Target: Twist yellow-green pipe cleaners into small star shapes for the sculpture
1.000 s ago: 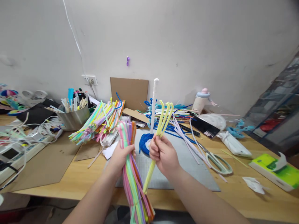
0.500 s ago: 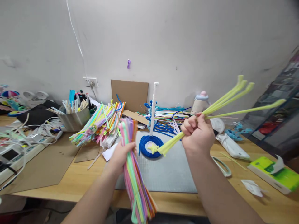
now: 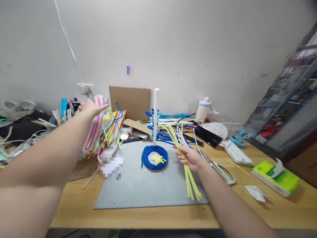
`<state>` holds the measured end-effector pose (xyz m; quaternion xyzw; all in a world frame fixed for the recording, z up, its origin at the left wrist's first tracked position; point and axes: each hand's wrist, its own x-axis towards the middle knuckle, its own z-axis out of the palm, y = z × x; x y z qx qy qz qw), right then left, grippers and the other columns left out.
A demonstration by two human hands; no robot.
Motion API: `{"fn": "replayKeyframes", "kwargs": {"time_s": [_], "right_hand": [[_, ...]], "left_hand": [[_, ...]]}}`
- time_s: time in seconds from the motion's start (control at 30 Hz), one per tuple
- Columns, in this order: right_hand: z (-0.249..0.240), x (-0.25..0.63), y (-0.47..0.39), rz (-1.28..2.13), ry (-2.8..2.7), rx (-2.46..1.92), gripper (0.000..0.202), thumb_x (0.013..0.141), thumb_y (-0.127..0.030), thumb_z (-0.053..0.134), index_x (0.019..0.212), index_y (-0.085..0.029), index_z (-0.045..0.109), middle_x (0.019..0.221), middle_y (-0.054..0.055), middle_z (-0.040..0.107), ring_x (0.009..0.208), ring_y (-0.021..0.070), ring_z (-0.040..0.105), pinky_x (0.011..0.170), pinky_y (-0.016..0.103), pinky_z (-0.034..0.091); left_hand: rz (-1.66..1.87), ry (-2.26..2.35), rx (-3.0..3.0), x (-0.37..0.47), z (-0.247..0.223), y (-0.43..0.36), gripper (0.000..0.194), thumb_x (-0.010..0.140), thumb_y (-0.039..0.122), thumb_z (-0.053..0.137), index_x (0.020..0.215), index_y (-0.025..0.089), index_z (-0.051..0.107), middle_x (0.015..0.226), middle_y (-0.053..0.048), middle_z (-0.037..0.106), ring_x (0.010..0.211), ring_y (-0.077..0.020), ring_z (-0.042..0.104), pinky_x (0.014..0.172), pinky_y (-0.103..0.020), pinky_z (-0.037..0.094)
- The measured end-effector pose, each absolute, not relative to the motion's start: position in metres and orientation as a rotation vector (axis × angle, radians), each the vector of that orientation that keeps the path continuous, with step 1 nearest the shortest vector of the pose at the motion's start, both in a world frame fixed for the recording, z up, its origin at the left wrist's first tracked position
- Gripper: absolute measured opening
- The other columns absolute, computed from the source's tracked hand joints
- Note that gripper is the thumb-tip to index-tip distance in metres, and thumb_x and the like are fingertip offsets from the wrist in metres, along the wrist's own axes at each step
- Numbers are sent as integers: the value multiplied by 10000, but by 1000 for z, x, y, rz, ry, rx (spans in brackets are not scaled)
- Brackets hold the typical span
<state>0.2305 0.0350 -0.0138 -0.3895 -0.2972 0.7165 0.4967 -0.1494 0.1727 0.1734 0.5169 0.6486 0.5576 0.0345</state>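
My right hand (image 3: 189, 158) holds several yellow pipe cleaners (image 3: 190, 185) over the right part of the grey mat (image 3: 138, 191). At the back left, my left hand (image 3: 91, 108) is closed around a pastel pipe-cleaner bundle (image 3: 95, 134) beside the multicoloured pile (image 3: 114, 124); some fingers are hidden. A blue coiled base (image 3: 146, 162) with a white upright rod (image 3: 156, 112) stands on the mat. Blue loops surround part of the rod. A yellow star-like piece (image 3: 158, 160) lies on the coil's pale centre.
Scissors (image 3: 229, 177), a black phone (image 3: 208, 135), a white device (image 3: 237, 153) and a green tissue pack (image 3: 276, 177) lie at the right. A cardboard sheet (image 3: 130, 102) leans on the wall. A bottle (image 3: 203, 110) stands behind, and cables (image 3: 34, 137) lie at the left.
My left hand has carried the pastel bundle left and back to the pile. My right hand has lowered leftward, and its yellow strands now point downward. The view has shifted slightly right.
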Motion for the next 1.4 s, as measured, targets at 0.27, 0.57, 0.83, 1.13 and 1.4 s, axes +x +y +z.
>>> {"fn": "replayKeyframes", "kwargs": {"time_s": [0.27,0.57,0.83,1.13,1.4], "right_hand": [[-28,244,45,1640,-719,-1014,81,822,-218,517,880,-177,478,560,-55,434,347,11,263,302,67,154],[-11,232,27,1931,-964,-981,172,832,-325,545,869,-161,510,524,-76,388,337,2,191,305,71,123],[-19,238,36,1786,-728,-973,90,842,-250,498,815,-166,483,508,-71,367,334,16,204,289,75,141],[-33,245,48,1602,-569,-1021,81,865,-167,390,802,-178,439,510,-58,376,325,25,240,282,79,181],[-37,244,51,1559,-597,-1048,66,863,-176,403,812,-172,446,497,-65,386,314,22,237,277,84,186]], "left_hand": [[2073,1280,2026,-20,90,61,338,711,113,589,1042,135,524,1084,-87,501,1086,-221,424,990,-355,263],[1455,1020,1487,26,6,30,387,694,253,644,1056,201,517,807,-6,534,615,-112,496,593,-226,399],[1571,711,816,-12,18,62,408,596,3,494,966,169,538,982,-80,623,922,-179,619,772,-287,492],[1163,336,717,-15,30,48,569,651,-65,429,1149,198,512,1340,-82,473,1260,-217,410,1002,-449,388],[744,252,1054,19,16,5,591,631,37,604,1166,286,570,1413,-38,389,1317,-266,307,1081,-458,231]]}}
